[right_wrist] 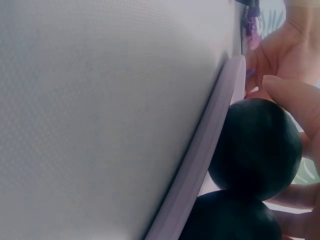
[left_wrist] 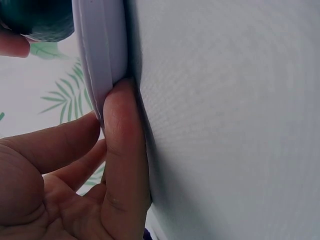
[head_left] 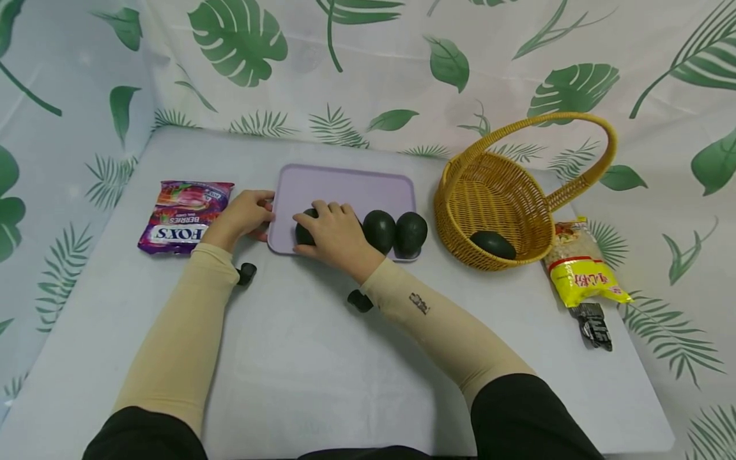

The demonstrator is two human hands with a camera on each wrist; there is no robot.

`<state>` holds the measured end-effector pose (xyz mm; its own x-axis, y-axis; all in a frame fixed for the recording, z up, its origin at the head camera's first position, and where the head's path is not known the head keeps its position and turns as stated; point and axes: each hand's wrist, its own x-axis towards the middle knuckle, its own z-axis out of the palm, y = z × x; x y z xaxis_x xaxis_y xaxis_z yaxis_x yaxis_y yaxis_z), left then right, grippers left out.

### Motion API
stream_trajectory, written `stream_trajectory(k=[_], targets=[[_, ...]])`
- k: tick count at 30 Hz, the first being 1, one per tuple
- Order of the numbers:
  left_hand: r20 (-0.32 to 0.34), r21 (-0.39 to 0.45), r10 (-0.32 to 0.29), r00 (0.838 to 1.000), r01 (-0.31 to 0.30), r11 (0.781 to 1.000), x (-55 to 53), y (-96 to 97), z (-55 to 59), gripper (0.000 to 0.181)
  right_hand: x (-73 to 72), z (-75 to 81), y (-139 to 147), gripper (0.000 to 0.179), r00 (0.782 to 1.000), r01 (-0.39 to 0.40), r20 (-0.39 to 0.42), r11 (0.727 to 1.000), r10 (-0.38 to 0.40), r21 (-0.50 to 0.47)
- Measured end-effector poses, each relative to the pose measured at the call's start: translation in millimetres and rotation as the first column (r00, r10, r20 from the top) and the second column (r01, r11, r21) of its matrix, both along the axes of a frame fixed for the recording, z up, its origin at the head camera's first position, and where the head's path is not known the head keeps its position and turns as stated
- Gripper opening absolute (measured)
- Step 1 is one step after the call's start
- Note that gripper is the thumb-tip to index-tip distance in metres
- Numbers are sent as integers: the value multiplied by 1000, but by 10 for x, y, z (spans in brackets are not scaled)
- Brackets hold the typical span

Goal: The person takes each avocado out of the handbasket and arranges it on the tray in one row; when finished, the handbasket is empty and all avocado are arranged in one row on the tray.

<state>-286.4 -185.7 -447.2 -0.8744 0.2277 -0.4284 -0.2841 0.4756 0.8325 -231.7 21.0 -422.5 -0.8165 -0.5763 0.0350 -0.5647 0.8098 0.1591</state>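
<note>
My left hand (head_left: 244, 214) is at the left edge of a lilac tray (head_left: 345, 179), pinching its rim between thumb and fingers; the left wrist view shows the fingertips against the tray wall (left_wrist: 102, 50). Over the tray's left front, my right hand (head_left: 339, 236) grips a dark green avocado (head_left: 303, 235), its fingers curled round the fruit. In the right wrist view that avocado (right_wrist: 257, 150) touches another avocado (right_wrist: 230, 217). Two more dark avocados, a nearer one (head_left: 379, 231) and a rightmost one (head_left: 411, 233), lie along the tray's front right. The right hand hides part of the row.
Right of the tray stands a wicker basket (head_left: 454, 236) with a tall handle and one avocado (head_left: 493, 245) inside. A yellow food bag (head_left: 583, 268) and a small black packet (head_left: 593, 326) lie beyond it. A purple candy bag (head_left: 184, 217) lies left of the left hand.
</note>
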Motion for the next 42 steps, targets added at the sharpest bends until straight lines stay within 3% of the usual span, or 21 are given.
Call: stream_trajectory(k=[35, 42], targets=[[8, 11, 5, 1000, -5, 1000, 17, 19, 29, 62, 15, 19, 30, 70, 1000, 5, 8, 1000, -4, -23], [7, 6, 10, 1000, -10, 1000, 12, 13, 16, 62, 31, 35, 53, 72, 1000, 2, 23, 998, 0, -68]])
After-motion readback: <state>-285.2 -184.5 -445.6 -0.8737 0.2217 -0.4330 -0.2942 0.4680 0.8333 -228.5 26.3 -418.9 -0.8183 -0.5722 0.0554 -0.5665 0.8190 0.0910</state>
